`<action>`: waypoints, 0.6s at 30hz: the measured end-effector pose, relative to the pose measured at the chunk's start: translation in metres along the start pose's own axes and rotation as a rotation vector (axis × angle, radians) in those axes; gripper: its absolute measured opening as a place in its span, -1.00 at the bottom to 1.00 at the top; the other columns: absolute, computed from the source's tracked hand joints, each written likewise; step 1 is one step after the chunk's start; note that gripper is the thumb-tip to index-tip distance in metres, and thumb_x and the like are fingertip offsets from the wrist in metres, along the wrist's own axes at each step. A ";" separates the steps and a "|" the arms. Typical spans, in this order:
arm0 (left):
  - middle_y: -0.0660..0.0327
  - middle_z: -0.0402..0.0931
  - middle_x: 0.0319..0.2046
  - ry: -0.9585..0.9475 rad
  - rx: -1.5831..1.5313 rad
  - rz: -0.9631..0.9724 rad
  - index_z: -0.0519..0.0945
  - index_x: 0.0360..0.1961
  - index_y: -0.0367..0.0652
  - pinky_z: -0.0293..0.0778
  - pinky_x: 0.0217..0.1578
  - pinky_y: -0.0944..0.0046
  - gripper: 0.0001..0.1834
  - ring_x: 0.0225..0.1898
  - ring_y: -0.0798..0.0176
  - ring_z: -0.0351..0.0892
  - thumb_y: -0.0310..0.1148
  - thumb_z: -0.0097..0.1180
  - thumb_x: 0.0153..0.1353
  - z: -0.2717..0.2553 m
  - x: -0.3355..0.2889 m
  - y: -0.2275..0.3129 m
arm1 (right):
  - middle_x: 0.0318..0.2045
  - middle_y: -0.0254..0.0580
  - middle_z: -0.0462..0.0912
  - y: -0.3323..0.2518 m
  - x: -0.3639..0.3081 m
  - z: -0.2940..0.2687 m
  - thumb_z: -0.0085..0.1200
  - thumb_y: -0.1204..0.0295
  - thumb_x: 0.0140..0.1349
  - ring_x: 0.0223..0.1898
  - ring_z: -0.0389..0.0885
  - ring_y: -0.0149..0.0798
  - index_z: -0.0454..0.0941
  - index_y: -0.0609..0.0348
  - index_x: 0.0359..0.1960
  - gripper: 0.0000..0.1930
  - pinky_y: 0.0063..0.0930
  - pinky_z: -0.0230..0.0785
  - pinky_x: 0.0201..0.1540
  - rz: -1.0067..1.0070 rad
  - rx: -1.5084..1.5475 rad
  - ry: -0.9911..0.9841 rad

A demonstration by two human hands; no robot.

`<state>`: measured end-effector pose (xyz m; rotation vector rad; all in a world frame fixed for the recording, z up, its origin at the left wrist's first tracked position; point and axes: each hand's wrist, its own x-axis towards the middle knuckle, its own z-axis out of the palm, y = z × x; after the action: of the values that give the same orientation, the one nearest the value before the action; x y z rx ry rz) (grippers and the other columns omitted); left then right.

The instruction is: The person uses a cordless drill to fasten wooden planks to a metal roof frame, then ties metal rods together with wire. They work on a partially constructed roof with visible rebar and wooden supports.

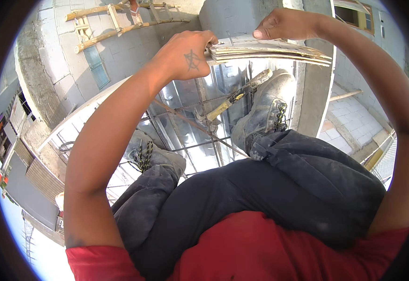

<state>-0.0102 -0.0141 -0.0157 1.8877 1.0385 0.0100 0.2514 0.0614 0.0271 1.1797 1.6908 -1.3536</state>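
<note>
A stack of thin, splintered plywood strips lies across the space in front of my boots. My left hand is closed around the left end of that stack, its fingertips mostly hidden behind the wood. Over the far edge of the strips is my right hand, with fingers curled and thumb close to the top strip. What it pinches, if anything, is too small to make out. Between my boots, below the strips, a hammer with a yellow and black handle lies slanted on the steel bars.
I squat with my left boot and right boot on a rebar grid above shiny metal sheeting. A concrete beam runs along the right. Far below are a bamboo ladder and block walls, past the edges.
</note>
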 end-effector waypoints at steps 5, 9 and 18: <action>-0.03 0.64 -0.27 -0.036 0.073 -0.084 0.61 -0.13 -0.18 0.51 -0.13 0.07 -0.55 -0.18 -0.13 0.60 -0.42 0.17 -0.18 -0.007 0.001 0.007 | -0.13 0.05 0.67 -0.024 -0.087 0.010 0.32 -0.12 -0.04 -0.05 0.64 -0.01 0.55 0.32 0.02 -0.23 -0.17 0.42 0.09 -0.239 -0.117 0.100; -0.01 0.65 -0.28 -0.064 0.118 -0.118 0.62 -0.11 -0.12 0.53 -0.14 0.06 -0.52 -0.21 -0.12 0.61 -0.38 0.19 -0.20 -0.010 0.002 0.011 | -0.11 0.11 0.67 -0.043 -0.083 0.024 0.35 0.31 -0.02 -0.05 0.65 0.00 0.51 0.24 0.13 -0.38 -0.15 0.44 0.11 -0.141 -0.358 0.234; -0.03 0.65 -0.36 -0.076 0.023 -0.143 0.63 -0.12 -0.15 0.53 -0.17 0.12 -0.46 -0.27 -0.09 0.63 -0.42 0.19 -0.30 -0.012 0.001 0.011 | -0.40 0.12 0.67 -0.036 -0.068 0.024 0.13 0.52 -0.09 -0.28 0.64 0.11 0.64 0.25 -0.11 -0.60 -0.14 0.49 -0.10 -0.261 -0.360 0.353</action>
<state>-0.0077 -0.0067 -0.0015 1.8157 1.1227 -0.1561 0.2430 0.0198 0.0957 1.0556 2.2935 -0.9585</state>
